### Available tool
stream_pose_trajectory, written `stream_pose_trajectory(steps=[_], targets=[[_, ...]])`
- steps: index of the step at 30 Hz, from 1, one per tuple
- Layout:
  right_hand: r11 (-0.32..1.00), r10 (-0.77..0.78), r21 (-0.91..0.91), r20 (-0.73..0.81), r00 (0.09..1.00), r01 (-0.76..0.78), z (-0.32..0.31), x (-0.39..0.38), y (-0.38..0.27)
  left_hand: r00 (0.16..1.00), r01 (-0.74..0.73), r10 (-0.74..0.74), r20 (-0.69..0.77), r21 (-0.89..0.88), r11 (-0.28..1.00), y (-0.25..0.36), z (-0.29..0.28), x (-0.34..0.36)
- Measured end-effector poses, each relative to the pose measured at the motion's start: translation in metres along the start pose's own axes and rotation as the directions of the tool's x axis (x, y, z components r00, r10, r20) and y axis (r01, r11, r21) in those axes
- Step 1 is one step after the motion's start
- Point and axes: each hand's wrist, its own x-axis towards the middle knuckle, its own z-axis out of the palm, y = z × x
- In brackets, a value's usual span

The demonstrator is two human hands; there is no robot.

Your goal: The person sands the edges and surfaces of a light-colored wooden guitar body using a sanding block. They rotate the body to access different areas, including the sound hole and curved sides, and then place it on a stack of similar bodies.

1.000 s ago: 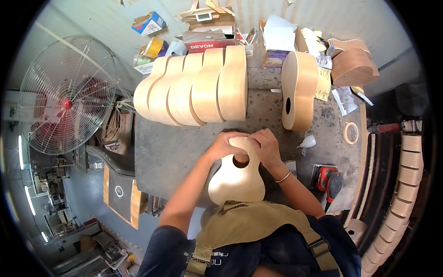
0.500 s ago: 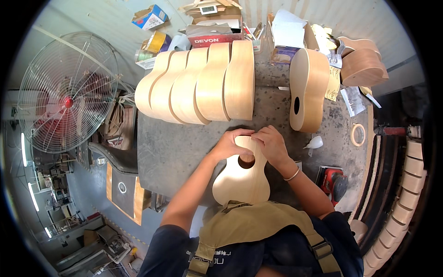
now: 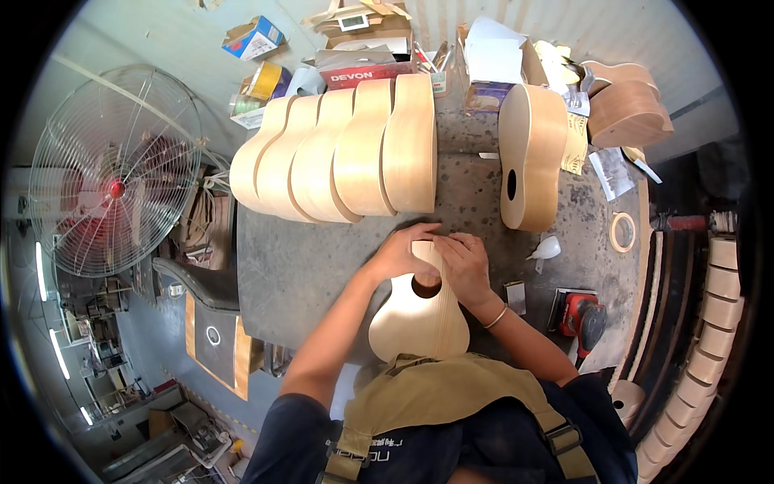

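A pale wooden guitar body point(image 3: 419, 327) with a round sound hole lies near the bench's front edge, its lower end against my olive apron point(image 3: 439, 387). My left hand point(image 3: 397, 256) grips its narrow upper end from the left, thumb bent onto the top above the hole. From the right, my right hand point(image 3: 466, 264) holds that same end, fingers bent over the upper edge beside my left fingertips. What lies under the fingers is hidden. Right of my wrist are a small flat block point(image 3: 514, 297), a white squeeze bottle point(image 3: 547, 248) and a red-and-black sander point(image 3: 582, 315).
Several bodies point(image 3: 330, 153) line the back left of the grey bench point(image 3: 282, 266), another point(image 3: 532, 157) stands right. Behind are boxes point(image 3: 250, 36) and papers; a tape ring point(image 3: 621, 231) lies right. A caged fan point(image 3: 117, 185) stands left; several curved wooden pieces point(image 3: 717, 306) are stacked far right.
The view has shifted slightly. Both hands stay on the upper end of the guitar body; my right hand's fingers have moved slightly, now lying lower over the edge.
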Motion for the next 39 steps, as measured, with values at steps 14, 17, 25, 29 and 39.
stream_pose_trajectory(steps=[14,17,25,29,39], targets=[[0.989,0.057,-0.149,0.245,0.968,-0.021,-0.007,-0.019,-0.022,0.999,0.050,-0.050,-0.003,-0.010,0.999,-0.008,0.002,0.001],[0.984,0.056,-0.180,0.257,0.965,-0.009,-0.008,-0.017,-0.026,0.996,0.083,-0.083,-0.015,-0.003,0.997,0.000,0.002,0.001],[0.980,-0.027,-0.181,0.312,0.950,0.087,-0.016,-0.008,-0.022,0.986,0.169,-0.155,0.067,-0.369,0.914,-0.031,0.001,0.008],[0.952,-0.159,-0.204,0.308,0.938,0.228,-0.028,-0.002,-0.004,0.989,0.138,-0.109,0.096,-0.402,0.905,-0.022,-0.001,0.008],[0.934,-0.231,-0.154,0.422,0.877,0.321,-0.037,0.012,0.006,0.987,0.147,-0.108,0.116,-0.407,0.901,-0.026,-0.002,0.009]])
